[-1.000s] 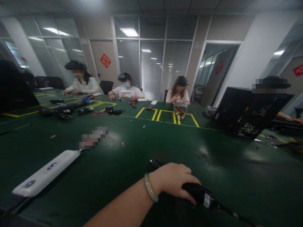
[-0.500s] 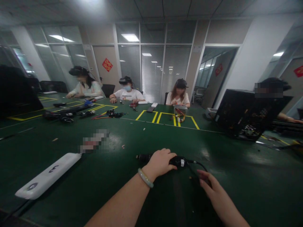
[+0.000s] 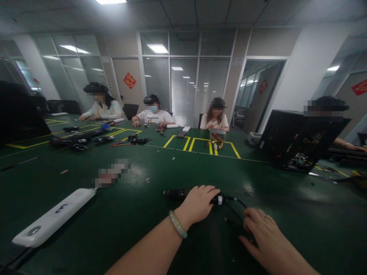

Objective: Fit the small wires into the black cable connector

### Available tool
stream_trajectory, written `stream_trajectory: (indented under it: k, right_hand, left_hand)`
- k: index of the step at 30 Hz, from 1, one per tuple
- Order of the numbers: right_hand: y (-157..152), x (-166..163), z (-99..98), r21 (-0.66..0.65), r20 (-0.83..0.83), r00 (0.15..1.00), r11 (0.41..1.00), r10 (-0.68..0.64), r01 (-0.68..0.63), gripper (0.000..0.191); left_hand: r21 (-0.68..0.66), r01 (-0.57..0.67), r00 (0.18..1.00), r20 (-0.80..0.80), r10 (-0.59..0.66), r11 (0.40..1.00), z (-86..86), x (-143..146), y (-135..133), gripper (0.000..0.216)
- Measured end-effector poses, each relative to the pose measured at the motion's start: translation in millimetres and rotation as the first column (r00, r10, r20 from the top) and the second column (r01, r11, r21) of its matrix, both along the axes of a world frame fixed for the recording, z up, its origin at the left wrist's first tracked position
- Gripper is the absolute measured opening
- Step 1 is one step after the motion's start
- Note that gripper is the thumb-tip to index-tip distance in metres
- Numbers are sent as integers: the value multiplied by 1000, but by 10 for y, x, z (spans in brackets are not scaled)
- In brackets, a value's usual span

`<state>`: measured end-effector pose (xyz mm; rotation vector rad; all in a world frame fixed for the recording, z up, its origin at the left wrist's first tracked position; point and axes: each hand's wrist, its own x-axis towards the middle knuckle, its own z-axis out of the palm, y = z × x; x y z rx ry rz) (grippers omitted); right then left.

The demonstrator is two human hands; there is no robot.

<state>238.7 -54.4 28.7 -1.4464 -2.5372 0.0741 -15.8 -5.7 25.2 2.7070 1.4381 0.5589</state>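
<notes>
Black tool (image 3: 178, 194) lies beneath the left of two palm-down hands (image 3: 199, 202).

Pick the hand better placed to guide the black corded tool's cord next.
Probably the right hand: it is right at the cord, past the tool's label end. The left hand lies over the black corded tool, so it seems better placed to steady that.

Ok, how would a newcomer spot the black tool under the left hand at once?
On the near half of the green table, find the left hand, with a pale bangle at its wrist. Under it is a long black tool, tip pointing left. Unlike the white bar further left, it is dark, with a small white label where its cable leaves toward the right hand.
</notes>
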Motion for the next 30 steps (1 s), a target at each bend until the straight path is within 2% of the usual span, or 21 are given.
stream_trajectory:
  k: [5,9,11,18,22,26,30]
  right_hand:
    - [188,-320,61,-260,-103,995,965,2,-29,13]
    - [368,-407,64,-536,-245,969,838,-39,-102,19]
    - [443,-400,51,-609,-325,942,781,-87,-138,24]
    - [569,-161,-101,-633,-521,826,747,-216,-205,38]
    - [573,-88,-82,-632,-573,776,744,-262,-215,40]
    - [562,-81,-20,-650,-535,780,748,-325,-134,38]
    - [570,-5,-5,-653,-474,827,751,-302,-100,30]
  left_hand:
    - [-11,23,1000,15,-23,1000,15,12,-28,53]
    - [-27,17,1000,2,-17,999,27,8,-23,52]
    - [-33,18,1000,5,-18,999,24,7,-18,53]
    - [-37,62,997,43,-60,997,23,-17,-12,51]
    - [-48,77,997,25,-76,996,50,-43,-5,53]
    - [-53,92,996,26,-91,994,81,-73,0,56]
    - [-71,92,995,29,-90,993,97,-83,-8,56]
